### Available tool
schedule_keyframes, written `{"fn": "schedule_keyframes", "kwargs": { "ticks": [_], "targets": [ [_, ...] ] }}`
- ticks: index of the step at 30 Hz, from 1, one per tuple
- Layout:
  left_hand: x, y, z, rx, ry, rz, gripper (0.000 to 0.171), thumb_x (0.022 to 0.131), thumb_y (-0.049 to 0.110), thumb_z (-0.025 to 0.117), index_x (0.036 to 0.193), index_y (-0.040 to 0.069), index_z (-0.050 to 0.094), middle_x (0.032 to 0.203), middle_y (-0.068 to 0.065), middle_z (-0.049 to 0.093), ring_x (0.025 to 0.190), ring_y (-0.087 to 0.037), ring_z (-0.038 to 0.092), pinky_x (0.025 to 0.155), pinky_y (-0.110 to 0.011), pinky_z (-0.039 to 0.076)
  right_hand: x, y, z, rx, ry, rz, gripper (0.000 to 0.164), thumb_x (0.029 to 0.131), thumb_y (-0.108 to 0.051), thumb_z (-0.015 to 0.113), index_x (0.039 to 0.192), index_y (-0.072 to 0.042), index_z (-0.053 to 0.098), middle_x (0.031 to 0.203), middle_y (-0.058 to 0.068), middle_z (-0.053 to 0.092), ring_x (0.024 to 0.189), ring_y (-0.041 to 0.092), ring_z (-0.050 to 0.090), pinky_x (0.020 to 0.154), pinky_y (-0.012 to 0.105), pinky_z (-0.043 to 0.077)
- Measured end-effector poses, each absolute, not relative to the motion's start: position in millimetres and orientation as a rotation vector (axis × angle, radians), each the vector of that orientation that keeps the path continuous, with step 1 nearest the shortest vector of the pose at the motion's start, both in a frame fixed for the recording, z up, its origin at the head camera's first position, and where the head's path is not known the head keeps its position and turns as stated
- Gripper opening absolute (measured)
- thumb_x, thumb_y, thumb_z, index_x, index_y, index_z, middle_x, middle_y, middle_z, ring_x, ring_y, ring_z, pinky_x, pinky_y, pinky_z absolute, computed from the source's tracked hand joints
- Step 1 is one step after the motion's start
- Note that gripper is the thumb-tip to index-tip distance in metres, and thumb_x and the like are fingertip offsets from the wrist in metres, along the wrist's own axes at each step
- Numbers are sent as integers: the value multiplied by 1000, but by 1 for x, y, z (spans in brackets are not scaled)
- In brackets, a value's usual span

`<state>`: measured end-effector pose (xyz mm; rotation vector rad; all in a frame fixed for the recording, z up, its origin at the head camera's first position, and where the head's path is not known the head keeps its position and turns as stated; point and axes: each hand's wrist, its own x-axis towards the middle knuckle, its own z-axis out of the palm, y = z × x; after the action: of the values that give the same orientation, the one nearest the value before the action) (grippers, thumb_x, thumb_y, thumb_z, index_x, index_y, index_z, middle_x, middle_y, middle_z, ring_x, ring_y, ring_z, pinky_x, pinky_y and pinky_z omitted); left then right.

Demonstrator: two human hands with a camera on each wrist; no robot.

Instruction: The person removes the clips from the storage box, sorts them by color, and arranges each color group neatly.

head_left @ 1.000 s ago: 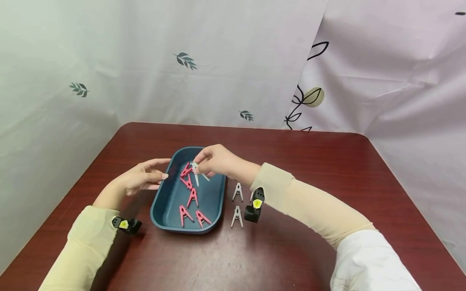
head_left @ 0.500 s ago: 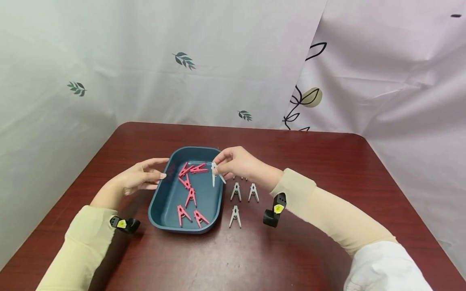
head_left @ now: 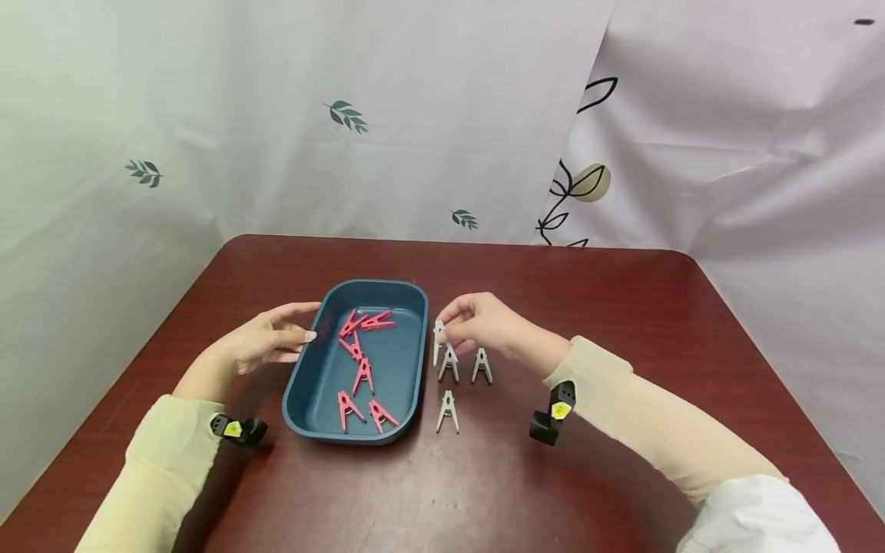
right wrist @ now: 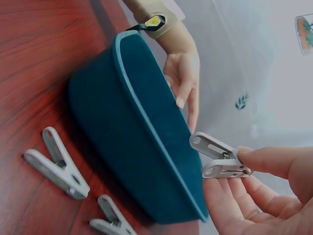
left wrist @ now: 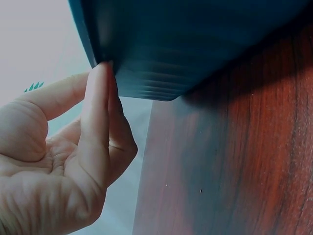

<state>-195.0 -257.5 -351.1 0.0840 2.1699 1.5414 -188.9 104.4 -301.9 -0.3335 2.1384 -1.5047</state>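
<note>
My right hand (head_left: pixel 489 326) pinches a white clothespin (right wrist: pixel 222 159) between thumb and fingers, just right of the blue plastic tub (head_left: pixel 387 438). In the right wrist view its legs point toward the tub and look spread. At the tub's left side, my left hand (head_left: pixel 259 340) holds the rim, thumb at the top edge and fingers against the outer wall. Several pink clothespins (head_left: pixel 362 375) lie inside the tub. On the table beside it lie white clothespins (head_left: pixel 448 411), including one white clothespin (head_left: pixel 482 366) below my right hand.
A dark red-brown wooden table (head_left: pixel 588 307) carries everything. White curtains (head_left: pixel 415 169) with leaf prints hang behind and at both sides. Black wrist cameras sit on both forearms, such as the right wrist camera (head_left: pixel 551 412).
My right hand has moved right with the white clothespin, from over the tub to beside it above the table. The left hand stays at the tub's rim.
</note>
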Motion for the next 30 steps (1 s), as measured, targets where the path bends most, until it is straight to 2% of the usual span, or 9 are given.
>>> {"fn": "schedule_keyframes", "kwargs": {
  "ticks": [9,18,30],
  "targets": [
    [-193,-258,-351,76,2164,1551,73,92,21,63,150,7,20,103,-3,68,86,-14,67,79,-35,57,-182,126,-319,-313,2083,-1544,27,84,4,62,110,11,56,82,6,62,70,10,63,72,37,59],
    [-192,-258,-352,80,2147,1567,73,93,20,62,151,8,20,103,-3,68,87,-14,67,79,-34,57,-172,143,-347,-290,2043,-1524,24,79,10,62,102,14,55,75,4,63,70,12,65,68,38,59],
    [-194,-258,-354,80,2140,1586,71,93,19,61,151,9,20,99,2,68,87,-13,68,79,-34,57,-164,154,-373,-299,2084,-1394,18,74,11,61,91,10,56,69,2,63,63,9,62,61,33,58]
  ]
}}
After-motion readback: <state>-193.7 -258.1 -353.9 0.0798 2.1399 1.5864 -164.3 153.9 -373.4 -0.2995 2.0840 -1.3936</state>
